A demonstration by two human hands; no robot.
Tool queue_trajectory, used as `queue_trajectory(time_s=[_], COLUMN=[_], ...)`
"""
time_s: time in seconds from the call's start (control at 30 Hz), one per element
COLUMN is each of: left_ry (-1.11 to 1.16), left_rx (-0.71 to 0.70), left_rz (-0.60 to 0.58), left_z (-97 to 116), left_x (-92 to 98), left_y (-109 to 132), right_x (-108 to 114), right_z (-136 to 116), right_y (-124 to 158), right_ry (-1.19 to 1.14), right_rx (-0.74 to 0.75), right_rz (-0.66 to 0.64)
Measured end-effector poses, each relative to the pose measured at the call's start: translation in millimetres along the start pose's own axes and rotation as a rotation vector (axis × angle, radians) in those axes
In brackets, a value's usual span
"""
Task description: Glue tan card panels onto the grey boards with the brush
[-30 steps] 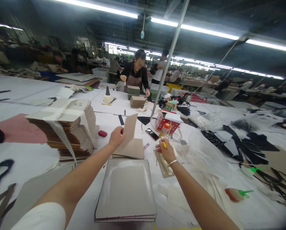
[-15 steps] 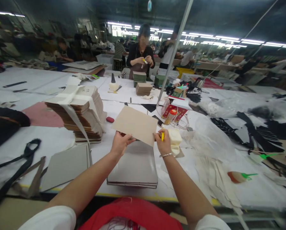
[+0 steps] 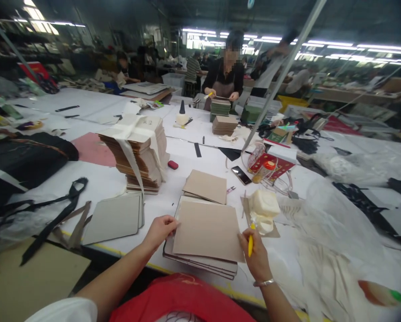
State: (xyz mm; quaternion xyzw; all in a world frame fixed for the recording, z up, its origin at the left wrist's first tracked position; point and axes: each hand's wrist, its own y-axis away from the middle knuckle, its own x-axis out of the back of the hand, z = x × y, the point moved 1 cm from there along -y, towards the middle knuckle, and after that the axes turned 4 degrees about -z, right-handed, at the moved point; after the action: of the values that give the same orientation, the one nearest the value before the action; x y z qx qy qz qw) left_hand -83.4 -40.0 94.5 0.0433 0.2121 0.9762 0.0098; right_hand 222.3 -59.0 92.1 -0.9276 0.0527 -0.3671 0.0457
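A beige board [image 3: 207,230] lies over a stack of grey panels [image 3: 200,264] with dark edges, in front of me. My left hand [image 3: 160,230] is closed at the board's left edge, thumb and fingers pinched together. My right hand [image 3: 257,252] grips a yellow-handled brush [image 3: 251,241], its fingers also touching the board's right edge. Just behind, smaller beige boards [image 3: 205,185] lie in a low pile. To the right of them stands a cream-coloured plastic container [image 3: 265,205], close to the brush's pale tip.
A tall strapped stack of boards [image 3: 138,152] stands at left, with loose grey panels [image 3: 115,219] before it. A phone [image 3: 241,175], a red box [image 3: 276,167] and a jar [image 3: 266,172] sit to the right. Across the table a co-worker [image 3: 225,76] handles boards. A slanting pole [image 3: 284,76] rises at right.
Both my hands have brought the beige board down and nearer, onto the grey stack. The smaller beige pile behind has come into view. My view has turned left.
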Motion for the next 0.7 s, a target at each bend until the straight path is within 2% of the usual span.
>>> queue_trajectory(time_s=[0.17, 0.43, 0.7], left_ry=[-0.114, -0.157, -0.218], left_rx=[-0.066, -0.038, -0.029], left_rz=[0.109, 0.154, 0.165], left_z=[4.5, -1.3, 0.8], left_x=[8.6, 11.4, 11.1], left_y=[-12.8, -29.2, -32.2], right_x=[-14.6, -20.8, -21.6], right_z=[-2.2, -4.4, -3.2], right_y=[-4.7, -8.3, -10.3], right_ry=[0.104, 0.211, 0.221], right_rx=[0.004, -0.003, 0.01], right_rz=[-0.022, -0.027, -0.05])
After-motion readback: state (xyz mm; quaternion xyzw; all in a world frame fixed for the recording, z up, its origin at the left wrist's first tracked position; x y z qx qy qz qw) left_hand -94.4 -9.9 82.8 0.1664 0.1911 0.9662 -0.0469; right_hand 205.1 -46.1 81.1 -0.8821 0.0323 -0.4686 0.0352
